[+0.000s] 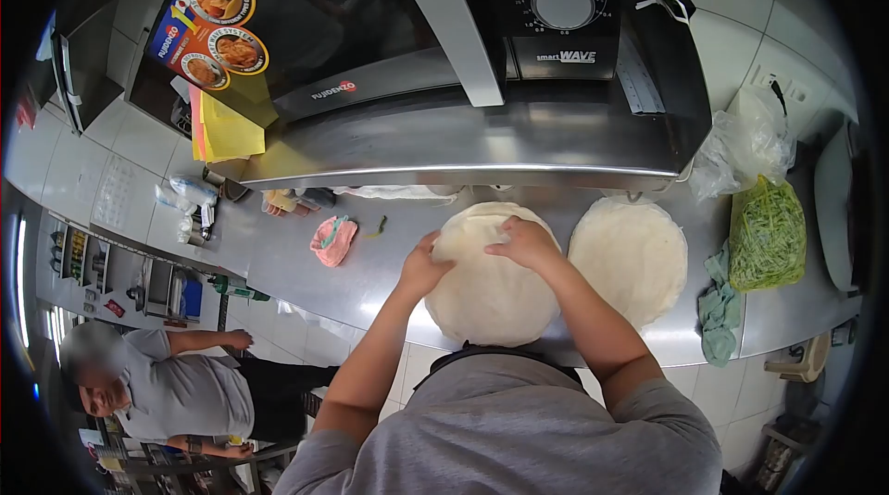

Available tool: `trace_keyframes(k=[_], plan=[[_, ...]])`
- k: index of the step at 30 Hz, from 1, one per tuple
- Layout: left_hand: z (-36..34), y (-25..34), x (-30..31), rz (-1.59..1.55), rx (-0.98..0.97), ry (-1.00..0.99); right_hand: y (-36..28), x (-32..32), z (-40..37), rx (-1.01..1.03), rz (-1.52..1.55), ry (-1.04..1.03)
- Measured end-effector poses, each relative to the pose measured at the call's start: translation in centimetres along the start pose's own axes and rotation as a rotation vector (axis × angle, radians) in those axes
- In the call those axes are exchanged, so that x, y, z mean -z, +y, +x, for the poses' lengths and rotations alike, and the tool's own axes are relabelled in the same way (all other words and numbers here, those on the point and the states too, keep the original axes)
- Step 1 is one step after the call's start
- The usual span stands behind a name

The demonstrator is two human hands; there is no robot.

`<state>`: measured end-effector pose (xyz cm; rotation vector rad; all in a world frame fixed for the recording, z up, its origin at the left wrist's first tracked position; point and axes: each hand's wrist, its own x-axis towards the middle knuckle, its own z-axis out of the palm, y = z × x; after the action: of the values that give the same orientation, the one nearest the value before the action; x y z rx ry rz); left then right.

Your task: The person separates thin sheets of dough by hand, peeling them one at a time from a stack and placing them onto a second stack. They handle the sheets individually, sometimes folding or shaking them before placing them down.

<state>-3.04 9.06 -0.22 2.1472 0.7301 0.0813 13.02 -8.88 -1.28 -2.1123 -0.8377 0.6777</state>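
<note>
Resting on near steel counter point(370, 319), round pale sheets point(492, 275), left hand point(424, 269) and right hand point(524, 243) atop, fingers part-curled, second stack point(629, 261) right, microwave point(398, 32) far, person point(176, 384) left.

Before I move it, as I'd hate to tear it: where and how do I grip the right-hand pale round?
Judging by its broad, flat, soft look, support the right-hand pale round from beneath: right hand under its open right edge, left hand under its near edge. Its left edge crowds the other round.
</note>
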Motion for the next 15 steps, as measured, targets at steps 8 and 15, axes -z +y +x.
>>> trace_keyframes(k=[8,15], plan=[[6.0,3.1,0.8,0.201,-0.022,-0.292,-0.6,-1.4,3.0,0.151,0.017,0.029],[2.5,7.7,0.5,0.239,-0.233,-0.234,-0.8,-3.7,0.3,0.325,0.351,0.279]])
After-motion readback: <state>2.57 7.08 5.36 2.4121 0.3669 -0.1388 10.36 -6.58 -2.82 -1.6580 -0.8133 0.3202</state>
